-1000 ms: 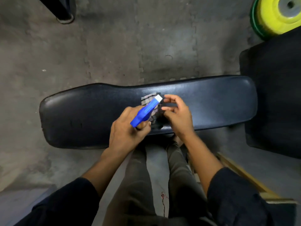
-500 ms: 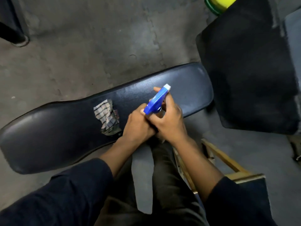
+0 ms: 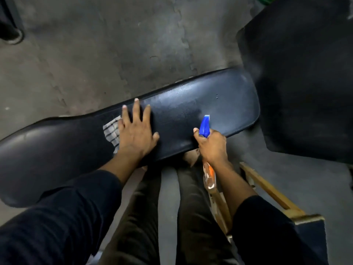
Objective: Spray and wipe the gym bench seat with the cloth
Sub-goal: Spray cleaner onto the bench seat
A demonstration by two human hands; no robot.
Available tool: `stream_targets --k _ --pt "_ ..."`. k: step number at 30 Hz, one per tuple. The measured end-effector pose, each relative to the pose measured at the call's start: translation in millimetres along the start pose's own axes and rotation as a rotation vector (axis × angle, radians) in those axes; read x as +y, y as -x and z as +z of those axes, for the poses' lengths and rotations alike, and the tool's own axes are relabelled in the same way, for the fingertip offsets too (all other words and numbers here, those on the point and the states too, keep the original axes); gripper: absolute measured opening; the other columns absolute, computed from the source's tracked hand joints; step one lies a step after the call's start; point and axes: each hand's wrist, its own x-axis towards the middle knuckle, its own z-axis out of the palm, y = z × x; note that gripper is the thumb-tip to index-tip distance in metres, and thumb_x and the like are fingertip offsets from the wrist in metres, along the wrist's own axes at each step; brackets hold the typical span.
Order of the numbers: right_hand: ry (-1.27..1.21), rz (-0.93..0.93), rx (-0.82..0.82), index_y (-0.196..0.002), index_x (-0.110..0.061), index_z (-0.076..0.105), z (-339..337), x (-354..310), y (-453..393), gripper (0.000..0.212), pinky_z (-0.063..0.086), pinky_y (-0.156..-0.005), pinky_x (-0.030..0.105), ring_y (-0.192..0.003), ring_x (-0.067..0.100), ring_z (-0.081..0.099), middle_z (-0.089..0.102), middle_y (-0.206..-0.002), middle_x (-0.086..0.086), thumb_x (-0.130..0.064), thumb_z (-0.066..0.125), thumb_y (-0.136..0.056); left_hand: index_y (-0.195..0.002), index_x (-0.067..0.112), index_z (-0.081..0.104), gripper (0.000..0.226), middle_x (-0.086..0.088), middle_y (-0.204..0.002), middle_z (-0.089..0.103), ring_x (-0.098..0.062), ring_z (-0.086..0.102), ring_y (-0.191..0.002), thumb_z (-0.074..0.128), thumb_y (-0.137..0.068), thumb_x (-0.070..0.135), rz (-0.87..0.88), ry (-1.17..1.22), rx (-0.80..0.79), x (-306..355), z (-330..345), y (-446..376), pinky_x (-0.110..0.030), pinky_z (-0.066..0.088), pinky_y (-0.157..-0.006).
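Note:
The black padded bench seat (image 3: 225, 104) runs across the view, tilted up to the right. A checked grey-and-white cloth (image 3: 111, 131) lies on its middle. My left hand (image 3: 136, 133) lies flat on the seat with fingers spread, partly covering the cloth's right side. My right hand (image 3: 212, 145) grips a spray bottle with a blue head (image 3: 204, 126); its nozzle points at the right part of the seat. The bottle's body with an orange label (image 3: 210, 174) hangs below my wrist. The seat looks wet and shiny near the nozzle.
A second black pad (image 3: 305, 73) stands close to the right of the seat. A wooden frame (image 3: 267, 188) sits on the floor at lower right. My legs (image 3: 145, 217) are below the seat's near edge. Grey concrete floor (image 3: 95, 54) lies beyond.
The spray bottle passed from my left hand to my right. My left hand moved left and went flat on the cloth and seat. The view swung right.

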Motion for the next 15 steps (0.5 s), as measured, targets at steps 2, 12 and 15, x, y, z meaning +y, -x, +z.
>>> stream_targets --k 2,12,15 --pt "0.015 -0.041 -0.121 -0.064 -0.016 0.052 15 -3 9 0.052 0.036 -0.064 0.030 -0.071 0.031 0.058 0.059 -0.064 0.005 -0.050 0.072 -0.098 -0.170 0.029 0.013 0.108 -0.008 -0.181 -0.008 -0.055 0.002 -0.164 0.078 -0.089 0.058 -0.108 0.008 -0.016 -15 6 -3 -0.074 0.026 -0.123" --pt "0.201 -0.239 -0.410 -0.063 -0.026 0.048 104 -14 69 0.050 0.039 -0.071 0.035 -0.059 0.010 0.047 0.051 -0.060 -0.008 -0.054 0.075 -0.093 -0.157 0.043 0.031 0.095 0.006 -0.176 0.004 -0.049 0.018 -0.156 0.088 -0.082 0.056 -0.249 0.185 0.013 -108 37 29 -0.077 0.048 -0.102" --pt "0.289 -0.319 -0.421 -0.074 -0.030 0.050 123 -16 79 0.041 0.029 -0.064 0.012 -0.065 0.003 0.044 0.051 -0.071 -0.012 -0.058 0.074 -0.093 -0.160 0.042 0.029 0.101 0.005 -0.178 0.004 -0.047 0.017 -0.158 0.088 -0.080 0.058 -0.243 0.213 0.045 -127 46 34 -0.074 0.050 -0.104"
